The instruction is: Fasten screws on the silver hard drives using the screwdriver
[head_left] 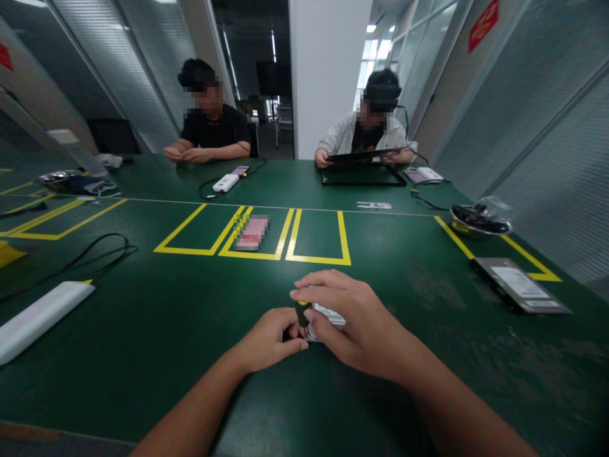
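A screwdriver [302, 315] with a dark and yellow handle stands roughly upright, gripped from above by the fingers of my right hand [352, 314]. Beneath it lies a small hard drive [328, 315] with a white label, mostly covered by that hand. My left hand [271, 339] is curled at the drive's left edge, thumb and fingers close together beside the screwdriver's lower end. The screwdriver's tip is hidden behind the fingers, so I cannot tell what it touches.
A larger hard drive [521, 285] lies to the right, before a metal bowl [480, 222] of dark items. Yellow tape [318, 259] marks the green table [143, 343]; a phone [254, 233] lies inside. At left is a white power bank [45, 317]. Two people sit opposite, one holding a dark panel [361, 157].
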### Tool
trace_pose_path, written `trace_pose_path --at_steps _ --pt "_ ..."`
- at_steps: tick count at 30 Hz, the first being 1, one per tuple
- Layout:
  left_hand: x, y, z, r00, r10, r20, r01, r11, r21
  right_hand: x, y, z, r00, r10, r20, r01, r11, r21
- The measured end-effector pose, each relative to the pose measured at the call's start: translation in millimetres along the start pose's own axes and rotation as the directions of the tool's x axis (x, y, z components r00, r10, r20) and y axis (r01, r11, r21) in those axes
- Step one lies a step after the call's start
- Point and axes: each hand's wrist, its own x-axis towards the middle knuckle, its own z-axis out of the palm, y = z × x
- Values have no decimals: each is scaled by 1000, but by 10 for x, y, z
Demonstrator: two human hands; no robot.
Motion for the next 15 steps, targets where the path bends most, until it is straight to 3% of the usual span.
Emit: trace_pose_path --at_steps 3,7,13,15 --pt "4 16 -5 1000 7 -14 -6 1000 22 8 -12 -5 1000 -19 8 19 1000 22" --pt "6 10 -6 1000 6 -20 -5 1000 30 17 -41 -26 997 70 39 -69 997 -27" --pt "2 -12 3 1000 12 -27 -11 1000 25 4 -58 -59 999 -5 48 4 1000 13" --pt "4 -2 0 1000 1 -20 0 1000 16 3 -61 -59 998 23 53 -23 1000 -5"
